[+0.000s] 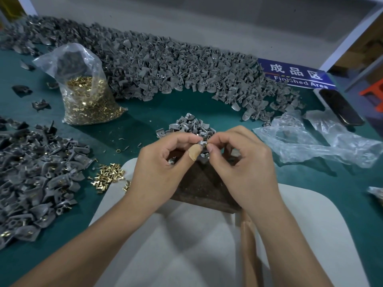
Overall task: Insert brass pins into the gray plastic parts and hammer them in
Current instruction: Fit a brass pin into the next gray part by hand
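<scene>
My left hand [163,160] pinches a small gray plastic part [200,143] between thumb and fingers; the thumb wears a tan plaster. My right hand [240,156] pinches a brass pin [205,144] against that part. Both hands hover above a dark brown wooden block [199,187]. Just behind the hands lies a small heap of gray parts [186,125]. Loose brass pins [109,176] are scattered left of the block. A wooden hammer handle [247,237] lies at the block's right, its head hidden.
A clear bag of brass pins [87,96] stands at the left. A long bank of gray parts [165,63] runs across the back. Parts with pins [37,175] pile at left. Crumpled plastic bags [315,141], a phone [342,107] and a blue sign [296,76] are at right.
</scene>
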Tool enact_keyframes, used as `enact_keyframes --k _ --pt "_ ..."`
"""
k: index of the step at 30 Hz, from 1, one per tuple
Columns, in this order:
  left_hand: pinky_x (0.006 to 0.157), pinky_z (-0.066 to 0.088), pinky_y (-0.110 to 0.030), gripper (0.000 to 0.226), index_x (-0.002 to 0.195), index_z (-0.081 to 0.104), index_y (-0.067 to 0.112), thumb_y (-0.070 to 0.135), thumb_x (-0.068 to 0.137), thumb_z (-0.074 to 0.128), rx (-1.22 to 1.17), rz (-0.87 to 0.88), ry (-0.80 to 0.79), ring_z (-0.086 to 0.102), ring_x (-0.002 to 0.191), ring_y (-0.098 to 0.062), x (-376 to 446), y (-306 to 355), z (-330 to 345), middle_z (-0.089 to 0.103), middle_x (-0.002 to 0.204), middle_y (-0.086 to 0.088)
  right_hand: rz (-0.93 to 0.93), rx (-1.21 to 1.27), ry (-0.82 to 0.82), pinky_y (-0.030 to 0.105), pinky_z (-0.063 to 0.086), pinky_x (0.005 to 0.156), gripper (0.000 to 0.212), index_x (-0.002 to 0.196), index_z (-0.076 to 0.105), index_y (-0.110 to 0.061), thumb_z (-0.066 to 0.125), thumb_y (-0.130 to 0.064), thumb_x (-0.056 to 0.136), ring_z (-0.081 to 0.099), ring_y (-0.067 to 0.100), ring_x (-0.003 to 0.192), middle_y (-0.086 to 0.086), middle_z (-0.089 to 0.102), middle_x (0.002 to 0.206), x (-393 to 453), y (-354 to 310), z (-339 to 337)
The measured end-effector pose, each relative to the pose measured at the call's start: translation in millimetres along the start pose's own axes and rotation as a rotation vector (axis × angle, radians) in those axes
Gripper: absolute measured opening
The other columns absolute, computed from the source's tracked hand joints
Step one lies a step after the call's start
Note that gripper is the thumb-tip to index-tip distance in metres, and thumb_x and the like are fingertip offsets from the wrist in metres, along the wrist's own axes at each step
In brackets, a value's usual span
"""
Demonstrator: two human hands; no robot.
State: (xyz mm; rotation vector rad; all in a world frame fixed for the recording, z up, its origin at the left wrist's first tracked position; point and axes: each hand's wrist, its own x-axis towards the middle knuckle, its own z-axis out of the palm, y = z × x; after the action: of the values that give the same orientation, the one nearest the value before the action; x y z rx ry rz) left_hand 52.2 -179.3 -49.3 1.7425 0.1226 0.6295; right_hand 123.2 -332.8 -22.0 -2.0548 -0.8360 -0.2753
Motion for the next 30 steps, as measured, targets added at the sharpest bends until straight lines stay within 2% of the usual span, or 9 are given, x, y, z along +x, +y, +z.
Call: enact_keyframes --k 5,12,18,23,28,30 --pt "0.08 0.046 -0.008 0.014 0.102 0.073 0.022 0.014 0.091 0.073 0.044 0.015 -0.006 0.07 0.086 0.001 -1 0 0 0.074 0.09 0.017 -0.013 0.022 -0.057 0.016 0.043 0.075 0.01 0.088 0.074 -0.019 0.075 -0.01 0.087 0.061 0.012 0.085 -0.013 0.06 0.088 2 2 -3" --pt "0.083 0.048 -0.01 0.019 0.103 0.071 0.029 0.013 0.093 0.072 0.106 0.065 -0.035 0.07 0.09 0.0 1 0 -2 0.074 0.096 0.019 0.015 0.047 -0.076 0.02 0.047 0.075 0.011 0.088 0.076 -0.021 0.079 -0.01 0.085 0.063 0.013 0.085 -0.012 0.064 0.086 1 5 -5" --pt "0.081 0.048 -0.011 0.013 0.103 0.075 0.016 0.01 0.092 0.073 0.165 0.122 -0.076 0.07 0.089 -0.001 2 1 -6 0.074 0.092 0.016 0.012 0.074 -0.107 0.019 0.045 0.073 0.015 0.083 0.076 -0.021 0.078 -0.007 0.086 0.064 0.016 0.083 -0.01 0.064 0.082 2 3 -8" --pt "0.081 0.05 -0.014 0.011 0.101 0.076 0.015 0.01 0.091 0.073 0.218 0.168 -0.135 0.069 0.087 -0.004 3 4 -7 0.073 0.089 0.014 0.02 0.114 -0.188 0.022 0.047 0.072 0.016 0.083 0.077 -0.02 0.078 -0.005 0.086 0.064 0.018 0.081 -0.008 0.064 0.082 4 4 -18" --pt "0.081 0.05 -0.013 0.011 0.102 0.075 0.014 0.01 0.092 0.072 0.182 0.139 -0.097 0.07 0.087 -0.003 3 3 -8 0.074 0.091 0.012 0.021 0.101 -0.125 0.022 0.045 0.07 0.016 0.079 0.076 -0.017 0.077 -0.002 0.085 0.063 0.018 0.079 -0.008 0.064 0.08 2 -2 -10" --pt "0.081 0.05 -0.012 0.012 0.101 0.073 0.02 0.011 0.093 0.072 0.156 0.13 -0.056 0.071 0.087 -0.002 2 5 -6 0.075 0.089 0.014 0.034 0.107 -0.076 0.018 0.044 0.073 0.015 0.082 0.078 -0.016 0.077 -0.002 0.086 0.065 0.016 0.082 -0.008 0.066 0.082 1 -4 -6"
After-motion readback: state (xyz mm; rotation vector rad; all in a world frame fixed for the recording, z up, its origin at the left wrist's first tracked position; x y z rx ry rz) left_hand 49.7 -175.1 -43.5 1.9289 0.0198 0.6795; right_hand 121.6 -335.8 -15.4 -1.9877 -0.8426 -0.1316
